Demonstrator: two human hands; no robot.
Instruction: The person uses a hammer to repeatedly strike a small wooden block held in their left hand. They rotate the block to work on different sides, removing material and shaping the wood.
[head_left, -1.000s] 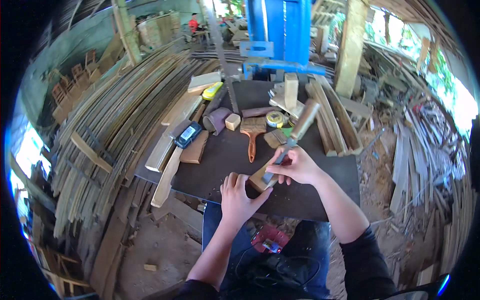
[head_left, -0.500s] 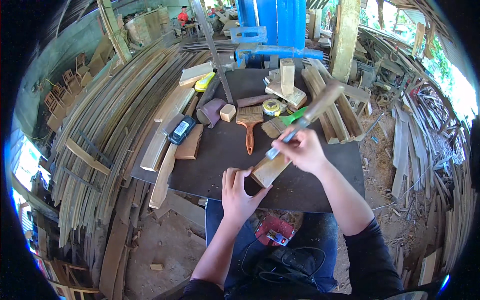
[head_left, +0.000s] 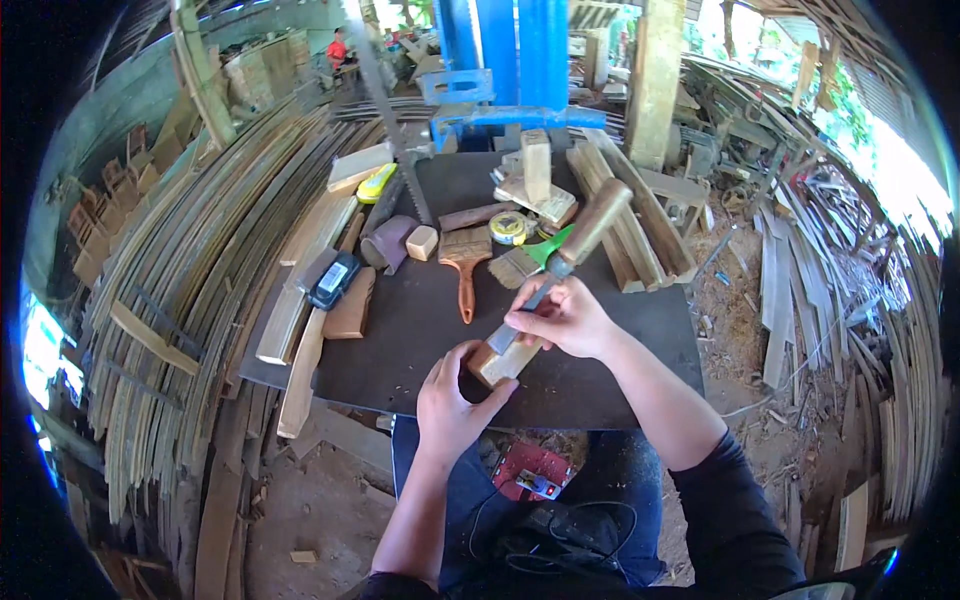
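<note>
My left hand [head_left: 455,405] grips the near left end of a small wooden block [head_left: 513,362], thumb along its near side and fingers around the far side. The block lies aslant at the front of the dark table [head_left: 400,352]. In my right hand [head_left: 568,320] is a chisel [head_left: 596,224] with a thick wooden handle, pinched by its metal shank below the handle. Its blade slopes down to the left, with the tip over the block's top near the left hand. Whether the edge touches the wood cannot be made out.
Beyond the hands lie a wide paintbrush [head_left: 466,262], a green-handled brush [head_left: 517,267], a tape measure [head_left: 508,228] and a small wood cube [head_left: 422,242]. An upright saw blade [head_left: 405,160] stands behind. Planks [head_left: 620,230] lie right; a dark electronic device [head_left: 334,280] rests left.
The chisel's blade has come down along the block's top toward my left hand, and its blurred handle now looks sharp and steeper. The whole view has shifted slightly.
</note>
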